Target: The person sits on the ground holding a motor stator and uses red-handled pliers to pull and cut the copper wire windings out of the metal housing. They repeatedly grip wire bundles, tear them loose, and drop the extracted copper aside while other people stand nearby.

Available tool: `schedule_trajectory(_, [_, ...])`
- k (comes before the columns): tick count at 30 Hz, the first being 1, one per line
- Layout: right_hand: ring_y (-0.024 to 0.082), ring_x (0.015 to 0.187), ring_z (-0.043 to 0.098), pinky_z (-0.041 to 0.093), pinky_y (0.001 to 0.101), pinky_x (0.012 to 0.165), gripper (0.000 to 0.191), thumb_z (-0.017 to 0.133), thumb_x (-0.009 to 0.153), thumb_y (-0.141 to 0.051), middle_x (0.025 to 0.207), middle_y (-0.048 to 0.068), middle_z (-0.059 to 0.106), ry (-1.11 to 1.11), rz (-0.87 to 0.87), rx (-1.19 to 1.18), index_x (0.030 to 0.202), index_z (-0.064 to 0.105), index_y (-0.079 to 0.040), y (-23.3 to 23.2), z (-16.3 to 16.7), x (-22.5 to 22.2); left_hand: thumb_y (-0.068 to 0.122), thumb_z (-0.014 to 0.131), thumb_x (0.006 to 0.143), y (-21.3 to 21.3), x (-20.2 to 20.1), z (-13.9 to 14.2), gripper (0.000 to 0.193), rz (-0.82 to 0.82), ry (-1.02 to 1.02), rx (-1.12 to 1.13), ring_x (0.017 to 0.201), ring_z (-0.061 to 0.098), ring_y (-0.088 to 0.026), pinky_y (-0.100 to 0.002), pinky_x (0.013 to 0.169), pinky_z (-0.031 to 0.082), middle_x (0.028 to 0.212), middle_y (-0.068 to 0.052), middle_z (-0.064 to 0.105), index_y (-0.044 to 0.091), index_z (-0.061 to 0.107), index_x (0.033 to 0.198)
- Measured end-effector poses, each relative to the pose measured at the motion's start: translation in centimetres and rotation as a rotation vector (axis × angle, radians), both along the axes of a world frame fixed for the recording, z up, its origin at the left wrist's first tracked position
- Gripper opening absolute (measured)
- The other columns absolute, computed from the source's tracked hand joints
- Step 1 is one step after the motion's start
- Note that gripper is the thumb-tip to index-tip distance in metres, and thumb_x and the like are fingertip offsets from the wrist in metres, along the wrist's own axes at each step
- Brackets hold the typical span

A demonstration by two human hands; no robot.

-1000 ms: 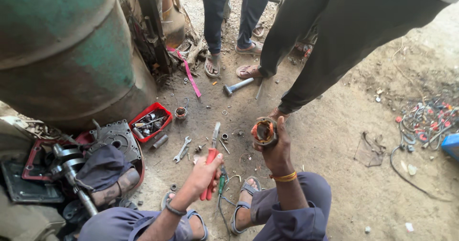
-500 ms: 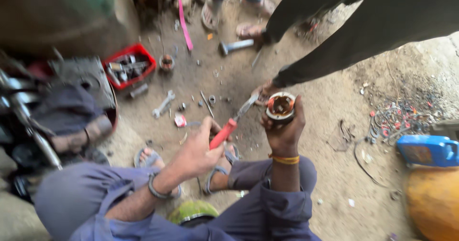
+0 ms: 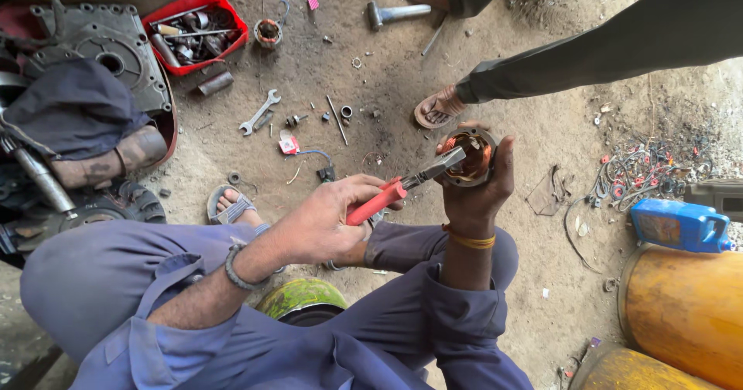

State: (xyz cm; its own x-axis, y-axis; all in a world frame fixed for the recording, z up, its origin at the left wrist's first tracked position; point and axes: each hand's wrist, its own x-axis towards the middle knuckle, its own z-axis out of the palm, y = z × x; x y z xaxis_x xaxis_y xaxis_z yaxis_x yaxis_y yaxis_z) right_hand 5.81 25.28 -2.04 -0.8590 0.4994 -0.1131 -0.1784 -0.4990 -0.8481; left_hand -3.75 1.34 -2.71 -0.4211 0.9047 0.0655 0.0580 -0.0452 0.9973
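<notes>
Both hands closer | pliers (image 3: 395,191) now inside coil housing (image 3: 469,158) (gripped)

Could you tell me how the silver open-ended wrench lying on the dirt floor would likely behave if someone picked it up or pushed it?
The silver open-ended wrench looks like solid metal, so it is probably stiff and heavy for its size. It lies flat on the sandy dirt floor, so a push would likely make it slide or drag, not roll. It seems sturdy, hardly fragile.

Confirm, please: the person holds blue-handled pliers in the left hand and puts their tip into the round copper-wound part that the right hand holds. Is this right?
Not quite. In the head view the pliers in the left hand have red handles, not blue. The rest stands: their tip reaches into the round copper-wound part that the right hand holds.
</notes>
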Motion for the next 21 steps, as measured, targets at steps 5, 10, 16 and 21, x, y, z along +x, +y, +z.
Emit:
schedule_trajectory(5, [0.024, 0.094, 0.068, 0.054, 0.0314, 0.078, 0.059, 0.043, 0.111, -0.055, 0.098, 0.014, 0.068, 0.004, -0.038, 0.131, 0.132, 0.055, -0.002, 0.1, -0.4, 0.2, 0.002, 0.059, 0.076, 0.1, 0.1, 0.1, 0.05, 0.009, 0.082, -0.007, 0.117, 0.069, -0.028, -0.035, 0.097, 0.055, 0.129, -0.013, 0.067, 0.01, 0.072, 0.123])
schedule_trajectory(10, [0.023, 0.091, 0.069, 0.057, 0.033, 0.079, 0.056, 0.045, 0.111, -0.053, 0.097, 0.013, 0.069, -0.015, -0.053, 0.222, 0.131, 0.053, -0.001, -0.2, -0.2, 0.3, 0.004, 0.06, 0.077, 0.2, 0.3, 0.4, 0.049, -0.001, 0.101, 0.009, 0.113, 0.07, -0.029, -0.036, 0.094, 0.055, 0.129, -0.016, 0.067, 0.011, 0.072, 0.125])
schedule_trajectory(16, [0.023, 0.093, 0.07, 0.057, 0.0336, 0.083, 0.054, 0.047, 0.111, -0.051, 0.1, 0.013, 0.069, -0.04, -0.031, 0.283, 0.131, 0.054, -0.001, -0.5, 0.4, 0.2, 0.008, 0.065, 0.078, 0.1, 0.2, 0.5, 0.047, 0.019, 0.131, -0.038, 0.107, 0.072, -0.03, -0.036, 0.09, 0.056, 0.128, -0.016, 0.067, 0.012, 0.073, 0.124])
schedule_trajectory(21, [0.021, 0.092, 0.07, 0.057, 0.0313, 0.078, 0.054, 0.047, 0.11, -0.051, 0.1, 0.012, 0.069, -0.076, -0.001, 0.289, 0.131, 0.055, -0.003, -1.0, 0.8, 0.1, 0.012, 0.075, 0.073, 0.1, 0.4, 1.0, 0.04, 0.088, 0.187, -0.011, 0.1, 0.073, -0.03, -0.037, 0.084, 0.058, 0.119, -0.016, 0.071, 0.005, 0.072, 0.113])
